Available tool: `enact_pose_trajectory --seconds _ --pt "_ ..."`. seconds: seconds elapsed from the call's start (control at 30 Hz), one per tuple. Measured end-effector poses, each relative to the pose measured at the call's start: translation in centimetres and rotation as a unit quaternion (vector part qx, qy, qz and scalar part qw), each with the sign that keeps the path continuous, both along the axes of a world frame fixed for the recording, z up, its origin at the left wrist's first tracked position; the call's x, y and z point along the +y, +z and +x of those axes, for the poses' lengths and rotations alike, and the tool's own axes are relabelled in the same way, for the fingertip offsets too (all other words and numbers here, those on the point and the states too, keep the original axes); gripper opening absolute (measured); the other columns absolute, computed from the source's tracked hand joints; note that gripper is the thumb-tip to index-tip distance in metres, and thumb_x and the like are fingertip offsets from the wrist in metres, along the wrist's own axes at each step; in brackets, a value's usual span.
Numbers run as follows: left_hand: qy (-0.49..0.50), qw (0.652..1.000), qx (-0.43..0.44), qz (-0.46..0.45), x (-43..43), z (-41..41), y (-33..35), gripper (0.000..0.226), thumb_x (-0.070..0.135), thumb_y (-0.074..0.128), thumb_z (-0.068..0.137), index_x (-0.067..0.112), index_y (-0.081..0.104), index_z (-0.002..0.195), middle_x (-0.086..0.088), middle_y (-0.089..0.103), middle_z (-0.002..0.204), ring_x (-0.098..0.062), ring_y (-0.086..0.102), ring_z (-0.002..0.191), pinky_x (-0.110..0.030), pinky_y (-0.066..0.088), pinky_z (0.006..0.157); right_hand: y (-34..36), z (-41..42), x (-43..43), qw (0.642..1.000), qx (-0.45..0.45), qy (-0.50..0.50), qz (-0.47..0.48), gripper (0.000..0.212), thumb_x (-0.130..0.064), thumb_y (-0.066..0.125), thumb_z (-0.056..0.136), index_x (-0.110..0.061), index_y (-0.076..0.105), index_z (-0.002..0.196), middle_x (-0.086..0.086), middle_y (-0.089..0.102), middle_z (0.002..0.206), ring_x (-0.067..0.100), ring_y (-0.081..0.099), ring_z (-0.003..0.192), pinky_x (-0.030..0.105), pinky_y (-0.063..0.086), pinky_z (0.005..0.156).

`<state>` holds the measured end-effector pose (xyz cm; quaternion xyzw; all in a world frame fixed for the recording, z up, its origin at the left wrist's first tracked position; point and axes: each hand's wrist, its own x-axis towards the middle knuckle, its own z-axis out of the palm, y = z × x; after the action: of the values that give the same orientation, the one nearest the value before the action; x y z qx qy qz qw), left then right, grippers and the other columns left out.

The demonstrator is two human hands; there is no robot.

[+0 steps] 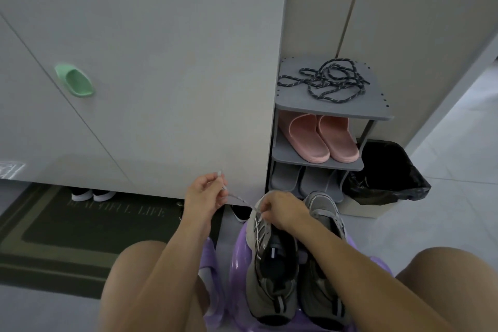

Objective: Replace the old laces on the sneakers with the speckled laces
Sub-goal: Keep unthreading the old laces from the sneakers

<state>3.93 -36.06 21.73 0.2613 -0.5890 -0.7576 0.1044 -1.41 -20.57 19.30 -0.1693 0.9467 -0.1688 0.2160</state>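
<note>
Two grey sneakers stand side by side on a purple stool [237, 259] between my knees: the left sneaker [272, 259] and the right sneaker [324, 213]. My left hand [203, 197] pinches the end of a pale grey lace [239, 199] and holds it taut, up and to the left of the left sneaker. My right hand [283, 210] rests on that sneaker's toe end, its fingers curled at the front eyelets where the lace comes out. The dark speckled laces [327, 81] lie in a loose tangle on top of the grey shoe rack [296, 108].
Pink slippers [323, 137] and grey slippers [304, 182] fill the rack's lower shelves. A bin with a black bag [385, 178] stands right of the rack. A white cabinet [148, 62] with a green handle [76, 81] rises ahead. A dark doormat [80, 229] lies at left.
</note>
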Motion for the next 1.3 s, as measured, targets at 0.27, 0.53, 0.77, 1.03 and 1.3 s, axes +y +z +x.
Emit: enact_pose_trajectory --seconds 0.27,0.53,0.77,1.03,1.3 --pt "-0.14 0.97 -0.122 -0.154 1.7 -0.6 -3.6 0.016 0.008 0.062 0.089 0.001 0.066 0.102 -0.001 0.057 0.066 -0.004 0.048 0.051 -0.012 0.042 0.05 0.8 -0.6 -0.1 0.997 0.038 -0.019 -0.071 0.009 -0.019 0.056 0.088 -0.016 0.064 0.089 0.008 0.062 0.107 0.024 0.057 0.101 0.029 0.042 0.083" --pt "-0.183 0.963 -0.112 -0.166 4.3 -0.8 -4.2 0.027 0.002 0.063 0.085 -0.002 0.064 0.112 -0.004 0.062 0.082 -0.003 0.051 0.064 -0.004 0.041 0.052 6.1 -1.6 -0.9 0.971 0.052 -0.033 -0.231 0.004 -0.015 0.063 0.086 -0.014 0.062 0.082 -0.013 0.051 0.067 0.004 0.046 0.063 0.02 0.033 0.062" --pt "-0.142 0.972 -0.089 -0.166 5.5 -1.5 -4.1 0.008 0.015 0.063 0.088 0.012 0.067 0.082 -0.003 0.062 0.068 -0.006 0.05 0.054 -0.014 0.039 0.048 9.1 -1.5 -1.9 0.938 0.053 -0.059 -0.337 0.009 -0.012 0.066 0.085 -0.018 0.062 0.079 -0.012 0.056 0.067 0.006 0.051 0.065 0.026 0.048 0.072" --pt "-0.068 0.995 -0.049 -0.054 4.6 -2.2 -3.3 0.007 0.01 0.063 0.088 0.009 0.07 0.086 -0.007 0.067 0.073 -0.014 0.059 0.065 -0.026 0.049 0.066 4.9 -1.3 0.5 0.979 -0.006 -0.109 -0.173 0.021 -0.025 0.062 0.087 -0.009 0.068 0.099 0.002 0.068 0.092 0.011 0.061 0.08 0.026 0.047 0.077" --pt "-0.033 0.997 0.06 -0.021 3.3 -2.3 -0.7 0.012 0.003 0.059 0.089 0.007 0.069 0.093 0.001 0.07 0.073 0.0 0.061 0.057 -0.013 0.053 0.063 0.9 1.5 0.8 0.995 -0.023 -0.055 -0.074 0.032 -0.025 0.06 0.084 -0.023 0.064 0.116 0.0 0.066 0.11 0.02 0.06 0.105 0.026 0.044 0.089"
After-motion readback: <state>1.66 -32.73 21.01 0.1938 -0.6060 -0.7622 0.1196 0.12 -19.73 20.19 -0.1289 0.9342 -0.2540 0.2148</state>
